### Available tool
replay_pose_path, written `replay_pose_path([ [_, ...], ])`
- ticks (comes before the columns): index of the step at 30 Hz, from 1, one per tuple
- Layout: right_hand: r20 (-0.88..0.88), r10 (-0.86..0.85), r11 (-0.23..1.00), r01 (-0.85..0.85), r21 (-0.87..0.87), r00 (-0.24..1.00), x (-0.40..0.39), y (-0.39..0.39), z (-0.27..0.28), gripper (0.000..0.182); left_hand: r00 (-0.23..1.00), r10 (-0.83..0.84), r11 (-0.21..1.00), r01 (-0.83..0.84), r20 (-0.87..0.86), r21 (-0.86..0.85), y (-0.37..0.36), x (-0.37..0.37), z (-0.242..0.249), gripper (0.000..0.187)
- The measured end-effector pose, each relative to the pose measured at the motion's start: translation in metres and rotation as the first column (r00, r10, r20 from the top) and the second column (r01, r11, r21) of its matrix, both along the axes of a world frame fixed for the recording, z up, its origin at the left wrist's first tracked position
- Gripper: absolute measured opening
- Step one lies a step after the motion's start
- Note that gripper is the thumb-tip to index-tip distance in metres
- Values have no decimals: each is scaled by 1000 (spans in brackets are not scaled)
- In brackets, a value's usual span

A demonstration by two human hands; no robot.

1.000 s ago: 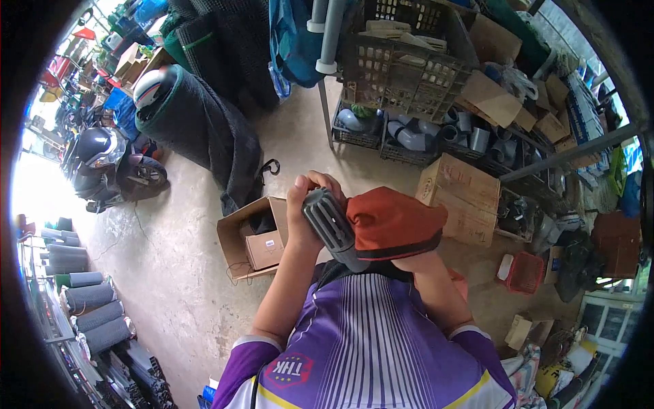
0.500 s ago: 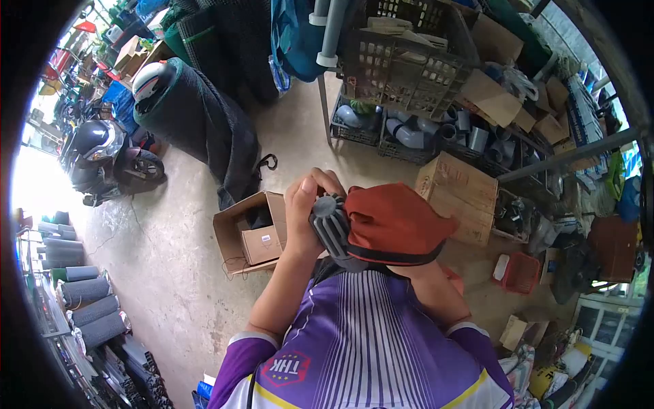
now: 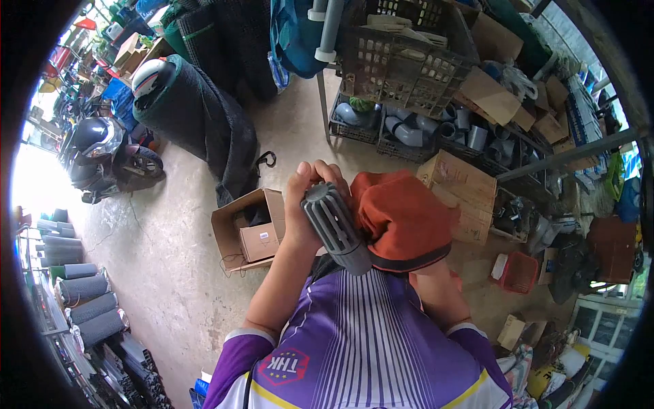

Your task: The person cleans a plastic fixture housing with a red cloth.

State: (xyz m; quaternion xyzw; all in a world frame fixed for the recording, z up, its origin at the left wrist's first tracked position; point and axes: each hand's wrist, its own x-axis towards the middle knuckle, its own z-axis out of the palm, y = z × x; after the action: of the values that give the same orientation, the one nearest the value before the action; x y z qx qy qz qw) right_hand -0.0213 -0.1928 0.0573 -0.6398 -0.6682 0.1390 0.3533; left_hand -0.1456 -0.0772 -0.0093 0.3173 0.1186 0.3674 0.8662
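One risk, I'd say: grey ribbed pc [image 3: 334, 228] could slip if my L hand [image 3: 302, 213] slackens, or red cloth [image 3: 403, 219] might snag its ribs. Pc's tilted in front of my shirt [image 3: 402, 347], L hand curled round it; R forearm [image 3: 439, 294] runs under cloth, so can't tell R hand's grip.

Fitting [image 3: 334, 223]: grey, cylindrical, ribbed lengthwise, smooth at the near end; tilted, far end leaning left; gripped in the left hand [image 3: 304, 213]. Cloth [image 3: 407, 217]: red, black-edged, creased, bulging; edge toward the wearer, close on the fitting's right.
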Motion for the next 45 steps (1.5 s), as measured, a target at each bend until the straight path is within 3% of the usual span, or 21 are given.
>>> replay_pose_path([
  [1, 172, 26, 994, -8, -108, 985, 3, 2, 10, 17, 1000, 1, 1000, -1, -2, 1, 0, 0, 1, 51],
  [4, 262, -116, 966, 48, 253, 958, 2, 8, -3, 20, 1000, -9, 1000, 9, 2, -6, -2, -1, 5, 50],
  [6, 339, -143, 978, 81, 190, 930, 3, 10, -26, 18, 1000, -12, 1000, 12, 11, 2, -2, -1, 5, 50],
  [8, 211, -124, 988, 102, 115, 970, 5, 9, -46, 23, 1000, -9, 1000, 9, 19, 20, -1, -1, 3, 49],
  [10, -140, -77, 996, 82, 29, 987, 9, -7, -65, 37, 999, 7, 998, -10, 51, 54, -2, 0, 0, 49],
  [12, -477, -52, 998, 36, -42, 877, 11, -21, -72, 52, 995, 3, 993, -15, 96, 120, -2, -1, 1, 48],
  [14, -686, -77, 995, 101, -5, 723, 8, -22, -69, 41, 988, -22, 977, -11, 152, 215, -1, -3, 5, 47],
  [15, -745, -95, 979, 199, 52, 660, -3, -14, -48, 24, 967, -70, 968, 6, 245, 252, 1, -3, 3, 45],
  [18, -707, -228, 921, 384, 66, 670, -10, -10, -37, 11, 899, -120, 981, 42, 420, 190, -3, -2, 6, 43],
  [21, -543, -193, 954, 285, 90, 817, -12, -9, -23, 10, 855, -168, 982, 102, 490, 160, 0, -2, 1, 43],
  [24, -238, -104, 988, 128, 87, 966, -8, -1, 0, 10, 835, -180, 983, 143, 519, 111, 1, -5, 1, 42],
  [29, 87, -62, 997, 57, 59, 994, -16, 8, 22, 11, 822, -154, 988, 135, 549, 75, 4, -5, -3, 42],
  [32, 131, -54, 997, 46, 66, 990, -15, 13, 19, 14, 852, -146, 989, 114, 503, 94, 11, -7, -5, 43],
  [33, 105, -51, 997, 43, 71, 993, -13, 13, 15, 16, 881, -123, 992, 96, 458, 82, 12, -10, -5, 45],
  [36, -22, -23, 996, 24, 86, 1000, -8, 12, 4, 25, 968, -57, 963, -11, 244, 270, 19, -15, 3, 50],
  [37, -121, 4, 997, 6, 82, 993, -5, 11, 0, 29, 968, -22, 956, -53, 251, 289, 19, -15, 3, 52],
  [39, -416, 78, 996, -51, 77, 906, 1, 7, -9, 35, 983, -29, 890, -57, 180, 453, 30, -22, 4, 53],
  [40, -604, 131, 991, -92, 95, 786, 3, 4, -15, 38, 990, -25, 846, -55, 142, 530, 33, -23, 5, 53],
  [42, -897, 233, 971, -148, 190, 376, 7, -1, -27, 45, 995, 24, 878, -66, 94, 473, 29, -25, 10, 49],
  [43, -941, 259, 963, -139, 233, 218, 8, -4, -35, 48, 998, 37, 866, -57, 49, 497, 28, -27, 12, 48],
  [45, -969, 224, 973, -84, 216, 106, 9, -8, -43, 55, 998, 56, 872, -51, 5, 487, 26, -29, 12, 48],
])
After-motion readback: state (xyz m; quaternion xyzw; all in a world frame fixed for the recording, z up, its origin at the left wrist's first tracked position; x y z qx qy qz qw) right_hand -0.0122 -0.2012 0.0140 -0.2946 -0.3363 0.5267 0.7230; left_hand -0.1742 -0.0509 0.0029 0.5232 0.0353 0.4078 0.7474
